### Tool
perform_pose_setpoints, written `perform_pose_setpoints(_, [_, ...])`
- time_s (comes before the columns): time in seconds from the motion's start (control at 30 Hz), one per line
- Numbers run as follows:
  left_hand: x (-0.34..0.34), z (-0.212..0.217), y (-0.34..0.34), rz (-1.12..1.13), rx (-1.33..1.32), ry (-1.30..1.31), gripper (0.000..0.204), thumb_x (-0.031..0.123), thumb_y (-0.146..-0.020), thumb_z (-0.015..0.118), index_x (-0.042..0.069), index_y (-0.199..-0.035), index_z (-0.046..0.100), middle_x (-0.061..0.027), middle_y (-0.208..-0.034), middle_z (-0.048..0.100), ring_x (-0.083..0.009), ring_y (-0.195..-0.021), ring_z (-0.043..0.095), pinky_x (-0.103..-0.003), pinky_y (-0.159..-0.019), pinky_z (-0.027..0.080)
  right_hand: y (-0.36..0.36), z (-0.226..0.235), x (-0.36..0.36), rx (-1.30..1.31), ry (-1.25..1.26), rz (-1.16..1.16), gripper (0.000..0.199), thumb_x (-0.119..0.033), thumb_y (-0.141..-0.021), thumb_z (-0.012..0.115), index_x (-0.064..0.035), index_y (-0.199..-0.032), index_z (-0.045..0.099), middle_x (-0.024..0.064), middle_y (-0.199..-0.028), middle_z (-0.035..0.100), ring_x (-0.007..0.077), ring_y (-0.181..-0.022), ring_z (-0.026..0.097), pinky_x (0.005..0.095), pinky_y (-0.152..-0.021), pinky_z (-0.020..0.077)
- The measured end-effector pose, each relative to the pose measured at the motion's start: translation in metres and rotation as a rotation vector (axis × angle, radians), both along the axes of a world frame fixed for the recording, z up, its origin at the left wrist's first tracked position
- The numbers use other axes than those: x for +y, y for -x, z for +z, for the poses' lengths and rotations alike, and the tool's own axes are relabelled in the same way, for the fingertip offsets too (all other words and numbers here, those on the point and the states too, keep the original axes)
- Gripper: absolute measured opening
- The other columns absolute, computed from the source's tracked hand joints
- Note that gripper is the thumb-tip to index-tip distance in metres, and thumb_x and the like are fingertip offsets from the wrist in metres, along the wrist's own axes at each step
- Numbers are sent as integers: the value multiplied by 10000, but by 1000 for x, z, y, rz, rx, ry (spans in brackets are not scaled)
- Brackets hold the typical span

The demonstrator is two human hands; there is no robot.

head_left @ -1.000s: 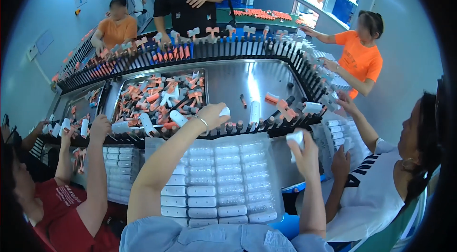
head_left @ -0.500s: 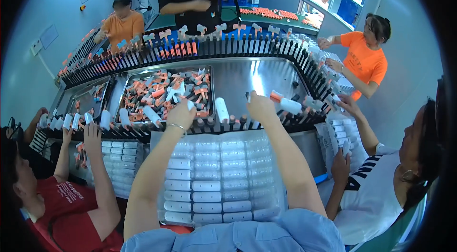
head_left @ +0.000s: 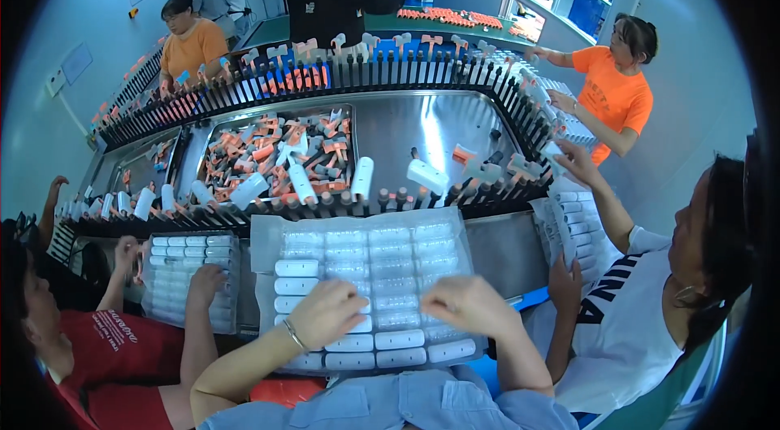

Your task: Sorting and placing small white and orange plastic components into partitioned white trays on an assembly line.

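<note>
Both my hands are over a clear plastic tray (head_left: 268,239) with rows of pockets, several of them filled with white, rounded oblong casings (head_left: 351,343). My left hand (head_left: 329,312), with a bracelet at the wrist, has its fingers curled together low over the left-middle columns, beside white casings. To the right, my right hand (head_left: 471,306) hovers over the right columns, fingers bent inward and slightly blurred. The fingers hide whatever either hand may hold. Beyond the tray, white casings lean on the near rack: one at left (head_left: 301,183), one in the middle (head_left: 363,178), one at right (head_left: 427,176).
Dark upright posts form a rack (head_left: 390,201) around a metal table (head_left: 398,125). A metal pan (head_left: 355,137) holds many orange and grey parts. Co-workers sit close at left (head_left: 122,332) and right (head_left: 642,316), another tray (head_left: 236,267) at left. Others stand across the table.
Both my hands have drawn back from the rack to the pocketed tray. White casings now sit on the rack where my hands were. The left co-worker's hands have come down toward their tray.
</note>
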State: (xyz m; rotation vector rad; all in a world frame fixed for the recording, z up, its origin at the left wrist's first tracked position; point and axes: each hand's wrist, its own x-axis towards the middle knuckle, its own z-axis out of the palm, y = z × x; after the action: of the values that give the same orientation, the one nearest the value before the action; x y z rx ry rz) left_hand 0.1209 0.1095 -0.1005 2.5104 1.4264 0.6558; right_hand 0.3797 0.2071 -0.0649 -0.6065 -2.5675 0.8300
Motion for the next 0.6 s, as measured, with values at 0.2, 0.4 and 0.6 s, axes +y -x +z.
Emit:
perform_pose_setpoints(0.2, [4,-1,-10,108,101,-6,251,201,-718,697,74,-913,603,-81,-861,505,-253,-827,511,-347,-701,441,-30,-21,-50,-179,-123,-14,183,-179,-729,674,-65,-850,595,97,-792,555,270,-786,564,356,-706,473])
perform_pose_setpoints(0.4, [13,-1,-11,75,246,66,252,219,-736,680,60,-907,584,-75,-887,506,-249,-864,504,-352,-735,436,-52,-12,-48,-245,-124,-73,281,-167,-714,691,-66,-958,596,97,-874,539,268,-880,532,349,-770,456])
perform_pose_setpoints(0.6, [23,-3,-14,369,-143,108,309,212,-856,585,40,-1079,459,-177,-760,617,-358,-707,621,-438,-606,479,-49,-22,-55,-278,-80,-5,310,-183,-673,730,-95,-949,618,80,-905,512,252,-902,506,354,-800,428])
